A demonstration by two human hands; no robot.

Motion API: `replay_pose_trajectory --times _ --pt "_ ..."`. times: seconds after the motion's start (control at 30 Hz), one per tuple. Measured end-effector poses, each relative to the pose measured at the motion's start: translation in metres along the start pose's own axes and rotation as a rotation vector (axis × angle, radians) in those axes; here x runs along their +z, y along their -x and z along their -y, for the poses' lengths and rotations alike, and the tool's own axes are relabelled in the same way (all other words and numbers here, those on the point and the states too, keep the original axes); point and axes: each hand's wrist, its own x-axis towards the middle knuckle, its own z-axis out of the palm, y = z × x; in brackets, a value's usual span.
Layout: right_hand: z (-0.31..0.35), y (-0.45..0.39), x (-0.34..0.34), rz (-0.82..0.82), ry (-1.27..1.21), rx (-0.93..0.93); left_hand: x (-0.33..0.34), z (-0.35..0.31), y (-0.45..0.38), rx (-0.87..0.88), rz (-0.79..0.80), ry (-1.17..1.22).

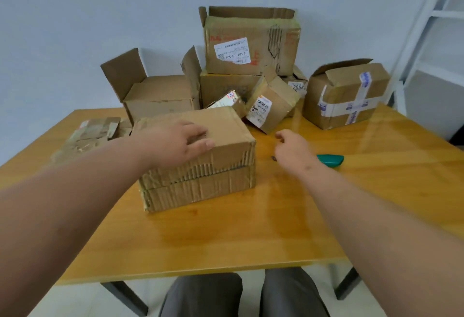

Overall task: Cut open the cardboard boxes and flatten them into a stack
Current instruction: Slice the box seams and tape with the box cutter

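Left hand [182, 140] lies flat on the closed, crumpled brown cardboard box [198, 158]; right hand [292, 149] hovers beside it, loosely curled, empty. Flattened cardboard pieces [93, 133] lie left; several boxes behind remain uncut.

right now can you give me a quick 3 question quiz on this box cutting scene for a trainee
1. True or false: the left hand rests on top of the closed box nearest the person.
2. The green cutter lies: A) in the right hand, B) on the table just behind the right hand, C) inside an open box.
3. Fill in: the flattened cardboard lies at the table's far ____ side.

Key
1. True
2. B; the right hand holds nothing
3. left
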Motion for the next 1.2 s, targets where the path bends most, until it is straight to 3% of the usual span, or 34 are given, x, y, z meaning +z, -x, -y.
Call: replay_pose_trajectory --times 0.1,0.17,0.47,0.6,0.8,0.97,1.07,1.2 --pt "-0.030 0.008 -0.005 0.057 0.413 0.102 0.004 -0.002 -0.001 -0.004 -0.018 -0.023" --pt "-0.045 0.012 -0.007 0.059 0.551 0.078 0.003 -0.007 -0.003 -0.010 -0.023 -0.053" --pt "-0.074 0.008 -0.017 -0.026 0.662 0.058 0.007 -0.020 -0.010 -0.046 -0.027 -0.079" --pt "-0.077 0.009 -0.016 -0.031 0.545 0.023 0.015 -0.018 -0.017 -0.049 -0.018 -0.043" --pt "-0.074 0.024 -0.010 -0.038 0.333 -0.198 0.018 -0.009 -0.024 0.000 0.019 -0.041" --pt "-0.068 0.031 -0.013 0.085 -0.022 -0.314 0.020 -0.009 -0.026 -0.007 0.004 -0.049" --pt "-0.063 0.036 -0.019 0.179 -0.116 -0.431 0.020 -0.009 -0.025 -0.012 0.000 -0.045" --pt "-0.058 0.039 -0.022 0.164 -0.161 -0.476 0.020 -0.009 -0.025 -0.018 0.000 -0.050"
